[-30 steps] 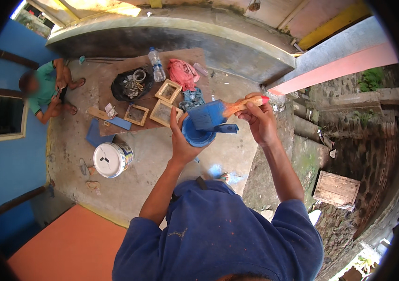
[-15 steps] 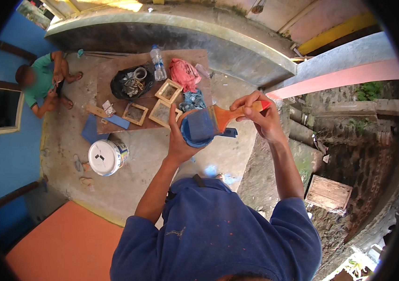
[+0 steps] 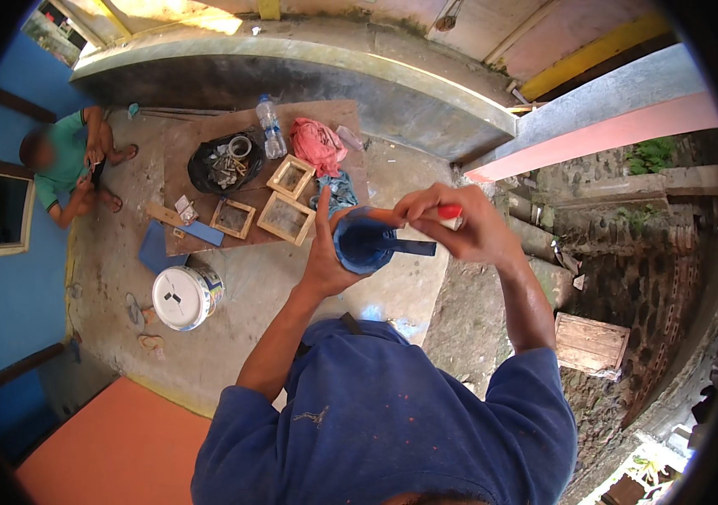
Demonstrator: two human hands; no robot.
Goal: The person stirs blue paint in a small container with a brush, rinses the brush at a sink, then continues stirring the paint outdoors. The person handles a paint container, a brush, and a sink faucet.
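Note:
In front of my chest my left hand (image 3: 323, 263) is wrapped round the side of a round paint pot (image 3: 355, 263), its inside coated blue. A flat dark blue piece (image 3: 416, 247) juts from the pot's right side; whether it is a handle or a loose stick I cannot tell. My right hand (image 3: 470, 229) grips a wide paintbrush (image 3: 387, 216) by its orange, red-ended handle. The brush lies tilted over the far rim, bristle end toward the pot. The bristles are mostly hidden against the blue.
Beyond the pot, a brown board (image 3: 265, 241) bears wooden frames (image 3: 285, 216), a black bag (image 3: 199, 168), a water bottle (image 3: 271, 130) and a pink bag (image 3: 317, 146). A lidded white bucket (image 3: 179, 298) stands left. A person (image 3: 69, 160) squats at the far left. Rough ground drops away right.
The brush has swung from flat above the pot, blue bristles showing, to tilted down at its far rim. My right hand has turned and lowered. My left hand still holds the pot.

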